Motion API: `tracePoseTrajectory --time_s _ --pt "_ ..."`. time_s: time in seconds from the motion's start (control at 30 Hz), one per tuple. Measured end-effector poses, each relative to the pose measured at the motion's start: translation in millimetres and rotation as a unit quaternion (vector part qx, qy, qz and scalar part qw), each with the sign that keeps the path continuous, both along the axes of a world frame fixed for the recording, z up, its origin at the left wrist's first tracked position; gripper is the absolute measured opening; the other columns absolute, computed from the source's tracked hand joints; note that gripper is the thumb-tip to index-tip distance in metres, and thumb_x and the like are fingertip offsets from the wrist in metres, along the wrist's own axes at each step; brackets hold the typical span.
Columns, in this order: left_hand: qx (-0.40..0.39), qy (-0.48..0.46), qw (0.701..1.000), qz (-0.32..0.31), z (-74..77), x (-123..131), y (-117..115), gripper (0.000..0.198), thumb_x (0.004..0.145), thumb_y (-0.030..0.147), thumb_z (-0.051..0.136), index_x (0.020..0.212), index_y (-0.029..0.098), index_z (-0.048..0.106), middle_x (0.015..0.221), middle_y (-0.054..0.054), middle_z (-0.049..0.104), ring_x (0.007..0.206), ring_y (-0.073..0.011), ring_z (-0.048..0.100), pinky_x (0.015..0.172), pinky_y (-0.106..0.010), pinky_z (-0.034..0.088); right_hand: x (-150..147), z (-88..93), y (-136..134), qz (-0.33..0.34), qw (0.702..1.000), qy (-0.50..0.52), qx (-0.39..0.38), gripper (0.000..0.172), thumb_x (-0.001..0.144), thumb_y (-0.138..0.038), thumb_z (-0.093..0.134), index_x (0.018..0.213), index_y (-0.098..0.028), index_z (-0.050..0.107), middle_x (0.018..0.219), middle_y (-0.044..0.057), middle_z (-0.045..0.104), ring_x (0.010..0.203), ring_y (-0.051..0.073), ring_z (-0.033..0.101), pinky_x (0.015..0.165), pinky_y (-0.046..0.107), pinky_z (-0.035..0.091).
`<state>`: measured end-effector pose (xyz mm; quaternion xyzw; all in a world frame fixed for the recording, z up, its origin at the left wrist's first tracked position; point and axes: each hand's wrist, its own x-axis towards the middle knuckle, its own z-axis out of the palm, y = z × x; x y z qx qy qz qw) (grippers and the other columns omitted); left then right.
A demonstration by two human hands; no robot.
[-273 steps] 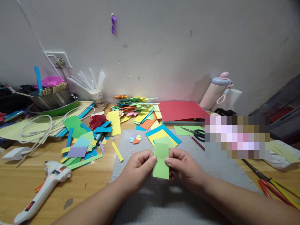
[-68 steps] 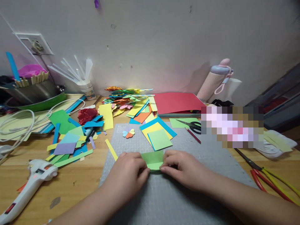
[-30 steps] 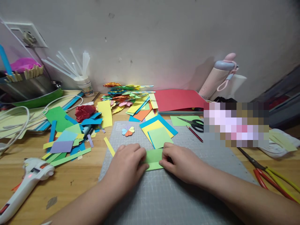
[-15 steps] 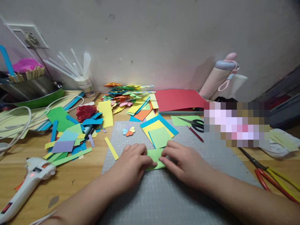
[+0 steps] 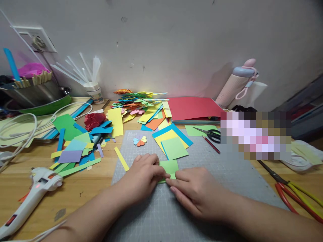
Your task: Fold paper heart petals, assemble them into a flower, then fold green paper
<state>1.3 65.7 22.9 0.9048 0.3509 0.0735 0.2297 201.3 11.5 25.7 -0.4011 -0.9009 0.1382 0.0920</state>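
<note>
A light green piece of paper [image 5: 169, 165] lies on the grey cutting mat [image 5: 151, 218], with a fold along its near edge. My left hand [image 5: 146, 174] covers the paper's left side, its fingers curled and pressing on it. From the right, my right hand [image 5: 198, 190] presses the near folded edge with its fingertips, close to the left fingertips. Just beyond lies a green square [image 5: 174, 148] on top of yellow and blue paper squares [image 5: 185, 139]. A small heart-petal paper flower [image 5: 140, 140] and a yellow strip [image 5: 121, 158] rest to the left.
Paper scraps [image 5: 70, 156] and a glue gun [image 5: 37, 191] lie at left. Black-handled scissors [image 5: 213, 135], a pencil [image 5: 211, 144] and red-yellow handled pliers [image 5: 285, 183] lie at right. Behind are paper flowers [image 5: 133, 101], a red sheet [image 5: 194, 109] and a bottle [image 5: 234, 82].
My right hand has slid from the paper's right side toward its near edge, fingertips now by my left hand. More of the paper's right side shows. The view has shifted slightly.
</note>
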Motion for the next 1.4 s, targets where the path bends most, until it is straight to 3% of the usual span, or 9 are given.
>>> tracePoseTrajectory --time_s 0.3,0.4,0.57,0.83,1.03,1.17,1.4 --pt "-0.006 -0.003 1.000 0.006 -0.2 0 0 0.019 0.089 0.025 0.050 0.093 0.030 0.068 0.087 -0.002 0.055 0.088 -0.0192 0.048 0.072 -0.032 0.029 -7 -5.8 -3 -0.012 1.000 -0.024 -0.005 0.026 0.090 -0.024 0.040 0.092 -0.017 0.065 0.076 0.005 0.067 0.059 0.015 0.055 0.054 0.030 0.027" --pt "-0.005 0.000 1.000 0.010 -0.2 0 -1 0.019 0.090 0.026 0.050 0.093 0.031 0.068 0.086 -0.001 0.054 0.087 -0.0189 0.048 0.072 -0.031 0.029 -10 -2.6 -5 -0.052 0.998 -0.030 -0.019 0.029 0.091 -0.023 0.039 0.087 -0.018 0.067 0.072 0.005 0.069 0.057 0.015 0.059 0.053 0.030 0.026" --pt "0.000 -0.004 1.000 0.013 -0.3 -1 -2 0.020 0.090 0.026 0.050 0.095 0.031 0.068 0.086 -0.001 0.053 0.087 -0.0180 0.048 0.072 -0.031 0.029 -7 8.0 -5 -0.154 0.982 -0.098 -0.052 0.043 0.092 -0.029 0.038 0.062 -0.019 0.067 0.059 0.006 0.069 0.051 0.018 0.060 0.049 0.032 0.018" --pt "0.012 0.002 1.000 0.007 -1.3 -3 -1 0.021 0.090 0.025 0.048 0.094 0.031 0.068 0.086 -0.001 0.053 0.086 -0.0186 0.048 0.073 -0.032 0.029 6 17.3 -1 -0.189 0.965 -0.162 -0.082 0.045 0.091 -0.036 0.040 0.056 -0.020 0.064 0.058 0.009 0.069 0.049 0.020 0.059 0.047 0.031 0.013" --pt "0.077 0.055 0.995 -0.014 2.5 4 -12 0.022 0.091 0.022 0.047 0.098 0.031 0.065 0.089 -0.002 0.056 0.088 -0.0212 0.047 0.074 -0.035 0.031 11 13.0 1 -0.149 0.974 -0.152 -0.077 0.043 0.091 -0.030 0.039 0.057 -0.019 0.062 0.059 0.006 0.067 0.051 0.018 0.057 0.048 0.031 0.018" --pt "0.146 0.136 0.978 -0.063 4.7 12 -30 0.022 0.086 0.016 0.050 0.105 0.020 0.061 0.094 -0.006 0.061 0.087 -0.0238 0.049 0.076 -0.037 0.033 8 7.8 0 -0.110 0.989 -0.093 -0.013 0.033 0.090 -0.025 0.038 0.070 -0.020 0.064 0.066 0.004 0.065 0.059 0.017 0.057 0.054 0.030 0.025" --pt "0.163 0.180 0.967 -0.075 -2.6 17 -48 0.041 0.080 0.019 0.050 0.120 0.012 0.056 0.097 -0.011 0.065 0.082 -0.0256 0.053 0.074 -0.038 0.039 2 -0.2 -4 -0.078 0.993 -0.084 -0.022 0.029 0.091 -0.024 0.038 0.082 -0.021 0.066 0.066 0.003 0.067 0.055 0.016 0.058 0.053 0.031 0.024"
